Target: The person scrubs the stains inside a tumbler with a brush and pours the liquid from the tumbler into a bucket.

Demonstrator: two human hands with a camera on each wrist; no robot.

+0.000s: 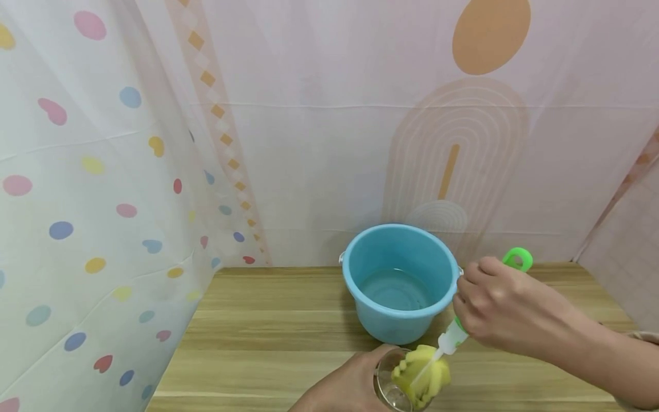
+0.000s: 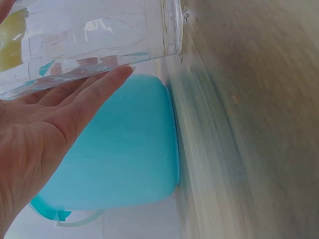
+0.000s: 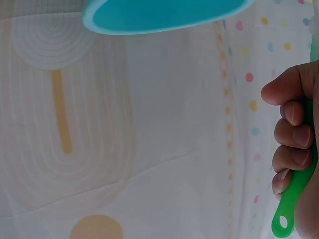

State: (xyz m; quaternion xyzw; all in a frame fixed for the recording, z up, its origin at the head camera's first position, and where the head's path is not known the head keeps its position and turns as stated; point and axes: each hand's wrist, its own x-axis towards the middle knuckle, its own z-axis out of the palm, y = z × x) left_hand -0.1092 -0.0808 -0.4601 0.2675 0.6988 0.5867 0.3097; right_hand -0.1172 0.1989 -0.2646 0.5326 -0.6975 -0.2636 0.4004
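Observation:
At the bottom of the head view, my left hand (image 1: 344, 382) holds a clear drinking glass (image 1: 382, 379). The left wrist view has the glass (image 2: 114, 35) with its base close to the tabletop, the fingers along its side. My right hand (image 1: 496, 300) grips the green and white handle of a sponge bottle brush (image 1: 427, 372). The brush's yellow sponge head is at the glass's mouth, partly inside. In the right wrist view, curled fingers (image 3: 294, 137) wrap round the green handle (image 3: 291, 204), whose looped end sticks out.
A light blue bucket (image 1: 370, 315) with some water in it stands just beyond the hands. It sits on a wood-grain table (image 1: 257, 343). Patterned curtains (image 1: 309, 171) hang behind and on the left side.

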